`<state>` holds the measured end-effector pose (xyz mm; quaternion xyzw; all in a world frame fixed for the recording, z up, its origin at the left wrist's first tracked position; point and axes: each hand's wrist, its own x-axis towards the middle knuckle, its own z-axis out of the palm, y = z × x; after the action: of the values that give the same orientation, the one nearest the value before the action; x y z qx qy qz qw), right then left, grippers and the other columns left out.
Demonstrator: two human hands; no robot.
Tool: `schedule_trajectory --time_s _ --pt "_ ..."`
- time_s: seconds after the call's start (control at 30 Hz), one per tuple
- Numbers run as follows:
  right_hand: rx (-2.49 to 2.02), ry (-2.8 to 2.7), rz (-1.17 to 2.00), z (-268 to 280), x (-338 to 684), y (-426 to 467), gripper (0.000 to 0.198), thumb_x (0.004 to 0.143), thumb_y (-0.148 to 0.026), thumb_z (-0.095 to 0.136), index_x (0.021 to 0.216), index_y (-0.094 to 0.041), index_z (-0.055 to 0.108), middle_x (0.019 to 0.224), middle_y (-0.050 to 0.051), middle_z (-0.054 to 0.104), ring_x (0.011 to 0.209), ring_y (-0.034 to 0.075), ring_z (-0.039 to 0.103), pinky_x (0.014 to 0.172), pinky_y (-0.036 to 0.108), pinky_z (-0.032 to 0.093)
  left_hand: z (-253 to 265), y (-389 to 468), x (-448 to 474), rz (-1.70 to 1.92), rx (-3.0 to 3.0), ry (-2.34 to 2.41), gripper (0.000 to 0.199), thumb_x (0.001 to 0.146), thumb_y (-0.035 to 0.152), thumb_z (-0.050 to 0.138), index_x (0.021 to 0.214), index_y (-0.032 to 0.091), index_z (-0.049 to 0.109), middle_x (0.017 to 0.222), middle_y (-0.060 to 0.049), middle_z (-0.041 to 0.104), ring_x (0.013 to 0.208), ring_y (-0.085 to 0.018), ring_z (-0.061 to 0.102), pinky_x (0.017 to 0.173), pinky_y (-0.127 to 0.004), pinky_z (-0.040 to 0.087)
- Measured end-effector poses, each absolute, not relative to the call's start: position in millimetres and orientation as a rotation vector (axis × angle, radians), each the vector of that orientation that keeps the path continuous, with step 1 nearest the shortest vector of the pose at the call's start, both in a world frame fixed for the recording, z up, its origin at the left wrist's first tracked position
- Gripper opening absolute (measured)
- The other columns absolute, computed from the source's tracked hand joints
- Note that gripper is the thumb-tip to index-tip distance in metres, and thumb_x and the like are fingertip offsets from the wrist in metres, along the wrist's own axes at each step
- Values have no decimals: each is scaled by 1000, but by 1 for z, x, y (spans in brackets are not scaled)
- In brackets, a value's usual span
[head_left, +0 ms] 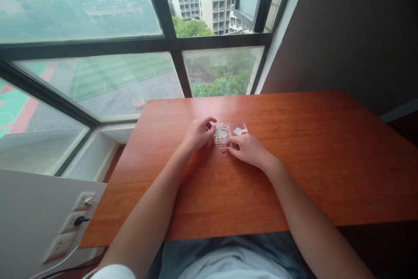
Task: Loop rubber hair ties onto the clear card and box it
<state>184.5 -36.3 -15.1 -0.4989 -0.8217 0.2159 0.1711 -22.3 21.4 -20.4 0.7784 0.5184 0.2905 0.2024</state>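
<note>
A small clear plastic box (226, 133) with compartments lies on the table, its transparent lid (241, 128) folded open to the right. Gold-coloured rings (218, 139) fill its near left compartment, and another ring (225, 127) is in a far one. My left hand (198, 133) curls at the box's left edge, thumb and forefinger gripping it. Just in front of the box, a few pale rings (224, 151) lie close together on the table. My right hand (248, 148) reaches in from the right, with its thumb and fingertips closed at these rings; the exact contact is too small to see.
The brown wooden table (228, 196) extends far to the right. Windows with dark frames (176, 44) stand behind it and to the left. Wall sockets (73, 222) with plugged-in cables are below the table's left edge.
</note>
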Motion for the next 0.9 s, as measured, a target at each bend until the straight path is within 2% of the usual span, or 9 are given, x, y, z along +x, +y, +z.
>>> schedule_trajectory --time_s 0.1,0.27,0.43,0.57,0.77,0.9 --pt "-1403 -2327 643 -14 184 -38 15 84 -25 58 95 -26 70 77 -2 69 71 13 59 66 23 36 -20 21 -22 815 2174 1437 26 81 24 53 101 18 68 74 -2 67 62 -12 56 59 -22 43" --pt "-1395 -2353 659 -14 181 -38 14 85 -25 58 86 -25 71 77 -2 69 72 13 59 66 23 36 -20 21 -22 819 2170 1423 25 81 24 53 100 18 68 74 -2 67 62 -12 56 59 -22 43" --pt "-1419 -2226 578 -13 181 -36 14 83 -26 59 90 -24 71 73 -1 67 67 13 58 65 23 38 -18 22 -21 858 2142 1385 24 81 24 53 99 17 68 70 -1 65 60 -11 55 58 -21 42" --pt "-1414 -1999 462 -11 183 -34 16 84 -27 57 92 -22 70 69 -1 65 62 12 56 64 22 39 -12 17 -15 923 2070 1237 22 83 25 53 98 15 68 69 -1 64 58 -9 53 56 -21 42" --pt "-1429 -1908 431 -10 186 -32 18 84 -28 55 93 -20 69 64 -1 62 59 12 55 63 22 40 5 2 -2 867 2082 921 13 82 19 57 88 15 67 79 -2 67 65 -9 56 58 -18 44" --pt "-1415 -1905 424 -9 186 -32 18 85 -28 55 93 -20 69 64 -1 62 58 12 55 63 22 40 7 0 0 856 2112 931 10 81 18 58 86 15 67 76 -2 66 65 -9 56 59 -19 45"
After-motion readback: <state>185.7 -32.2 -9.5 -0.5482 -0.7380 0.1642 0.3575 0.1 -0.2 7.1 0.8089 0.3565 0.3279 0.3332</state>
